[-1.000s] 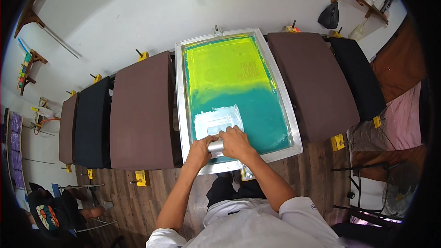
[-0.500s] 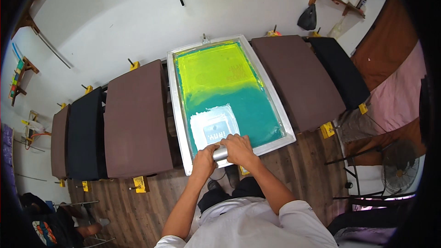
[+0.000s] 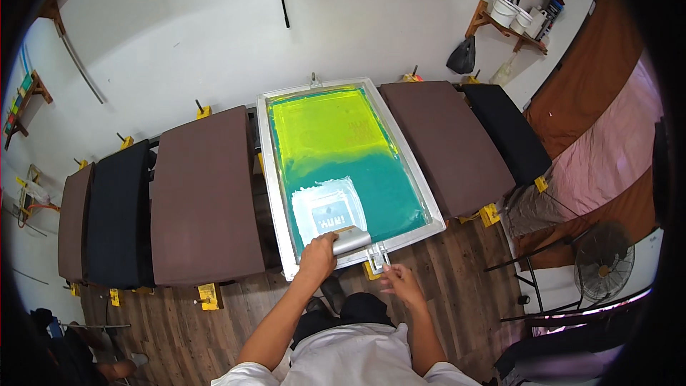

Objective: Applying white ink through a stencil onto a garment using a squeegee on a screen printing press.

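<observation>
Squeegee gripped in left hand, fingers clamped on it, forearm outstretched; right hand held beside clamp on frame, fingers half-curled, apart.

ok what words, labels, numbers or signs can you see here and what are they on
I won't copy wording, only locate it.
Screen, yellow-green part: faint lettering, blurred.
Screen, white patch: pale block letters.
Dark shelf bottle, upper right: any label too small to read.
</observation>
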Motion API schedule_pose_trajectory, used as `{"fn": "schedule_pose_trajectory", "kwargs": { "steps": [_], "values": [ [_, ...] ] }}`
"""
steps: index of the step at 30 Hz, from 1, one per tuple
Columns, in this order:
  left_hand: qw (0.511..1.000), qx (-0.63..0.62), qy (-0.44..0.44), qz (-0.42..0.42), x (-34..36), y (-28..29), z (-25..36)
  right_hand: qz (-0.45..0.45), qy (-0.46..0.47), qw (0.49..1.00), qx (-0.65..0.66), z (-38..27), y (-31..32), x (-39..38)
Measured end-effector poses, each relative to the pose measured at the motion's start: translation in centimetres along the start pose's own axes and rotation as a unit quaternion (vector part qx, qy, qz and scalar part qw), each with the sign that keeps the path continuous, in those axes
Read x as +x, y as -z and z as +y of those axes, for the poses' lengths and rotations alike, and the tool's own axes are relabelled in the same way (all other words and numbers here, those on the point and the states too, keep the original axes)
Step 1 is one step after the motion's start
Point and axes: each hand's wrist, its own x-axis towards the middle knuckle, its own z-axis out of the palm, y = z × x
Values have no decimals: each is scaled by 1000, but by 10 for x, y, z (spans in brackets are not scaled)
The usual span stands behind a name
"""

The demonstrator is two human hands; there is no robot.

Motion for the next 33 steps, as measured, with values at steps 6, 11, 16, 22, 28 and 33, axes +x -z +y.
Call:
{"fn": "schedule_pose_trajectory", "kwargs": {
  "steps": [6,11,16,22,28,33],
  "values": [
    [1000,3,8,-22,2,9,0,-83,-81,978,171,-8,4,14],
    [1000,-17,8,-4,-1,5,1,-121,-72,977,163,-10,10,16],
    [1000,-26,1,11,-3,5,6,-144,-32,981,128,-4,13,26],
    [1000,-12,6,6,-9,2,12,-107,95,919,-367,-54,23,13],
    [999,-10,-8,37,-16,-3,11,-33,437,752,-492,-154,-27,2],
    [999,-30,22,-31,-9,15,18,-190,400,710,-547,-132,-64,44]
  ]
}}
